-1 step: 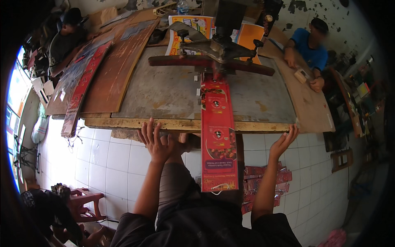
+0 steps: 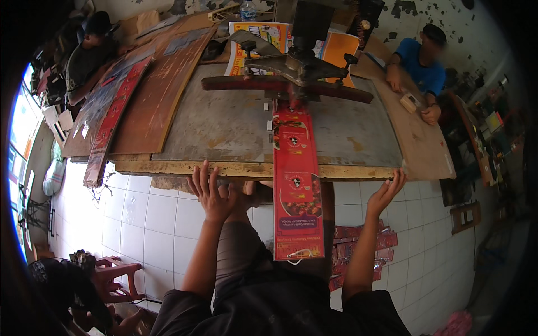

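My left hand (image 2: pixel 208 187) rests against the wooden front edge of the worktable, fingers spread and nothing in it. At the same edge farther right, my right hand (image 2: pixel 388 193) touches the board's corner with fingers stretched out. Between them a long red printed strip (image 2: pixel 298 196) lies on a grey metal plate (image 2: pixel 224 123) and hangs over the edge toward me. A white cord loop (image 2: pixel 295 261) shows at its near end. Above its far end stands a dark metal press (image 2: pixel 300 70) with a wide reddish crossbar, which hides that end.
Another red strip (image 2: pixel 120 103) lies on brown boards (image 2: pixel 157 101) at left. Colourful printed sheets (image 2: pixel 269 36) sit behind the press. Several red packs (image 2: pixel 361 249) lie on the tiled floor. Co-workers (image 2: pixel 420 61) are at the right, far left and lower left, by a red stool (image 2: pixel 120 274).
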